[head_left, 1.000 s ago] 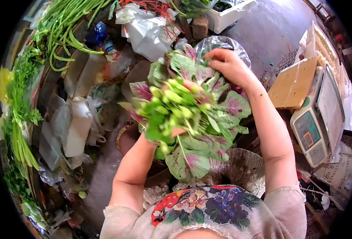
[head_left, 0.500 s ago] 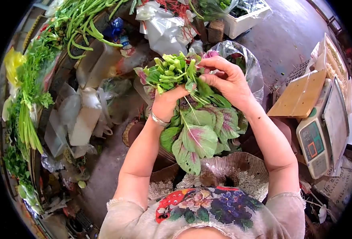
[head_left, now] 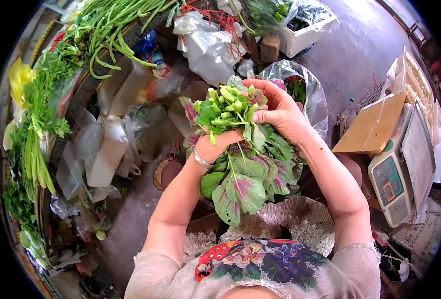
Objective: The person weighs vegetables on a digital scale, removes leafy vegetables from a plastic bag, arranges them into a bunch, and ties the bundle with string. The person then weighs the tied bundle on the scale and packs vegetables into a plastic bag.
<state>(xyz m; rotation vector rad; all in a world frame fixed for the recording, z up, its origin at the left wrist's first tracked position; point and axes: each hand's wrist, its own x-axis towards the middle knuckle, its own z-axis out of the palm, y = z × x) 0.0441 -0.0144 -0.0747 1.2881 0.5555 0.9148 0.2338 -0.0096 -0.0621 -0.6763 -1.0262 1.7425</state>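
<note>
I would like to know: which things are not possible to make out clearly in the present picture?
In the head view:
- Most fingers of the left hand: hidden by the leafy bunch.
- Part of the clear plastic bag: hidden by the right hand.
- Far ends of some long green beans: cut off by the top edge.
- Any reading on the scale: too small.
- Handwriting near the right edge: too small.

- Dressed in beige top with 2 fringed sleeves
- Printed with colourful flowers, red at 9 o'clock
- Wearing silvery bracelet, 11 o'clock from flowers
</note>
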